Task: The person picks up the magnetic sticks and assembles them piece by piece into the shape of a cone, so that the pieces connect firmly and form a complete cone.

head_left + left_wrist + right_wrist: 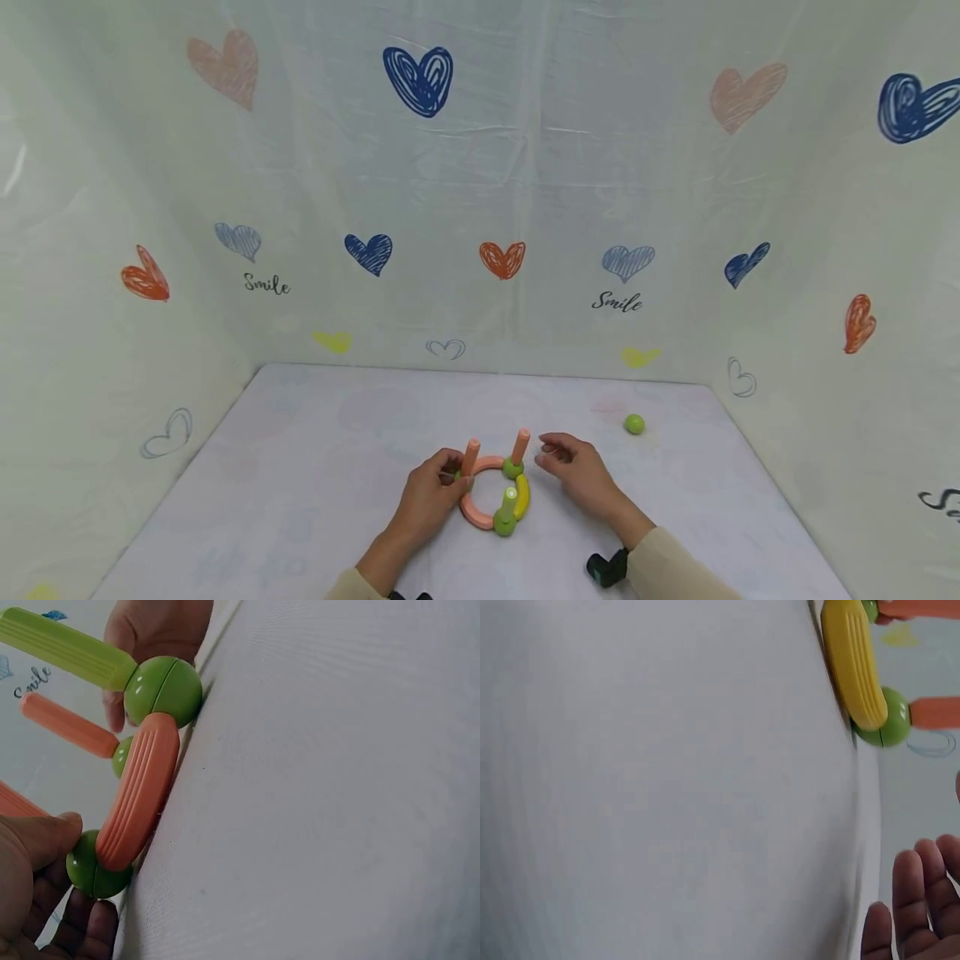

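A ring of curved building-toy pieces, two orange (477, 514) and one yellow (522, 498), lies on the table, joined by green balls (163, 691). Two orange rods (521, 447) and one light green rod (509, 500) stand up from these balls. At the ring's left side, my left hand (429, 497) pinches the green ball (99, 864) below an orange rod, thumb on one side and fingers on the other. My right hand (588, 482) hovers just right of the far orange rod, fingers relaxed and holding nothing.
A loose green ball (634, 424) lies at the back right of the white table (322, 467). White curtains (540, 183) printed with hearts enclose the back and sides. A black device (607, 568) sits at my right wrist.
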Available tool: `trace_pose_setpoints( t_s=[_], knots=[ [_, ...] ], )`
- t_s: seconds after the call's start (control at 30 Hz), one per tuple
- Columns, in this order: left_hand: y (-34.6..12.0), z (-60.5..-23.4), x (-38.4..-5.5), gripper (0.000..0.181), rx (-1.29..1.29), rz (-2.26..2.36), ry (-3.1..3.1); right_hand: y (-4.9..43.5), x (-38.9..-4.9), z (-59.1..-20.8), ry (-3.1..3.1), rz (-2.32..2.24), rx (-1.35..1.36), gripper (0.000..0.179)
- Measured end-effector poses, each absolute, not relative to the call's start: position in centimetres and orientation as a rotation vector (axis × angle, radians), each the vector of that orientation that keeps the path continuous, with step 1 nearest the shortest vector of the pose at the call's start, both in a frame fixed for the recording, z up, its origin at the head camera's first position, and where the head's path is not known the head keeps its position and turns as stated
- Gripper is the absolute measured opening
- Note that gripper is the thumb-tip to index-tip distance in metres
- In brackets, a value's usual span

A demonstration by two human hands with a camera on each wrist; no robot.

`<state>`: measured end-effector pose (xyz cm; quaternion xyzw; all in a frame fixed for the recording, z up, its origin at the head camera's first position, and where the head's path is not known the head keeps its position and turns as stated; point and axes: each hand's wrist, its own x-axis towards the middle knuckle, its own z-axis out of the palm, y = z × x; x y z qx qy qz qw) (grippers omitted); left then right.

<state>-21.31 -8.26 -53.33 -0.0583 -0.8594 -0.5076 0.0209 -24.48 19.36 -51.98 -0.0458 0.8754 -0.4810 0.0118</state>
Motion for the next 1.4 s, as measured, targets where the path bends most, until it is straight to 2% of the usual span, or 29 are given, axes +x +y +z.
trace_pose_setpoints(
  t_s=[0.17,0.5,0.73,1.1,1.4],
  knots=[
    [-8.1,-53.3,-21.3,0.026,-0.154,-1.574,-2.671,23.0,-25.4,-51.1,2.88,-1.601,0.069,0.042],
    [-8.1,-53.4,-21.2,0.026,-0.176,-1.569,-2.658,30.1,-26.4,-50.0,2.999,-1.584,0.425,0.053],
    [-8.0,-53.5,-21.0,0.025,-0.195,-1.568,-2.654,32.3,-27.0,-50.9,2.914,-1.505,0.467,0.059],
    [-8.1,-53.5,-20.0,0.029,-0.19,-1.591,-2.67,32.8,-28.1,-51.8,2.88,-1.409,0.402,0.064],
    [-8.2,-53.6,-19.2,0.028,-0.213,-1.564,-2.674,32.8,-28.3,-52.0,2.909,-1.364,0.39,0.059]
  ],
)
